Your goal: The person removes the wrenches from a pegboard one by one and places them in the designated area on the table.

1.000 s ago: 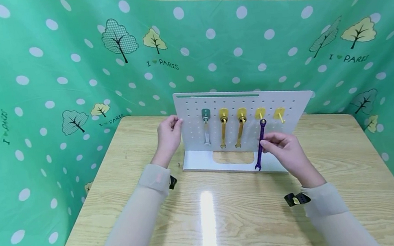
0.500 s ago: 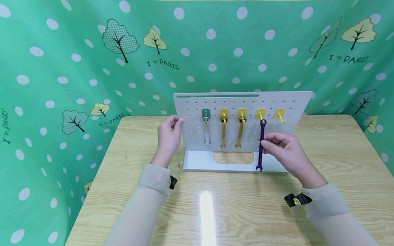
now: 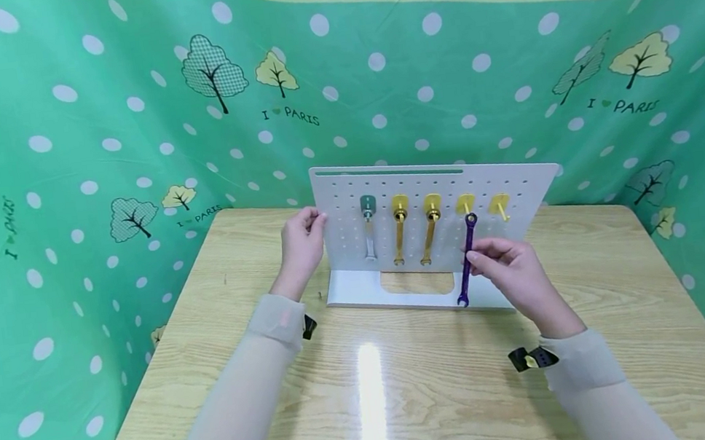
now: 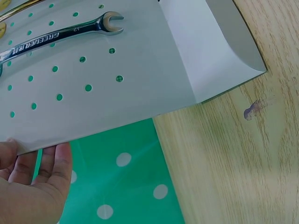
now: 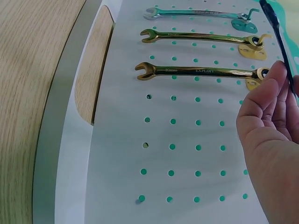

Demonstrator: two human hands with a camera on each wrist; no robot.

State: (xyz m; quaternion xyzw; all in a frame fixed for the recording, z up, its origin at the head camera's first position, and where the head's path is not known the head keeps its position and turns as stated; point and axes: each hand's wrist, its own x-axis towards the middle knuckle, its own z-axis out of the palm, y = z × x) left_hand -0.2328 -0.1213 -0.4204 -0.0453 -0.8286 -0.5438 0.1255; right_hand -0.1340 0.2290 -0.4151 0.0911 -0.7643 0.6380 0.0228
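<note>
A purple combination wrench [image 3: 467, 261] slants in front of the white pegboard [image 3: 356, 249], its ring end up at the tip of the fourth hook [image 3: 465, 202]. I cannot tell whether the ring is over the hook. My right hand [image 3: 509, 270] pinches this wrench by its middle, between thumb and fingers. At the board's left edge, my left hand [image 3: 303, 244] grips it, thumb in front and fingers behind, as the left wrist view shows. A silver wrench [image 4: 56, 39] and two gold wrenches [image 5: 201, 36] [image 5: 201, 71] hang from the other hooks.
A bare yellow hook [image 3: 500, 206] sticks out at the right end of the row. The board's white base [image 3: 354, 289] has a cut-out and stands on a wooden table [image 3: 441, 400]. Behind and beside it hangs a green dotted curtain [image 3: 376, 92].
The purple wrench's lower end shifts very slightly. Both hands stay in the same place with the same hold.
</note>
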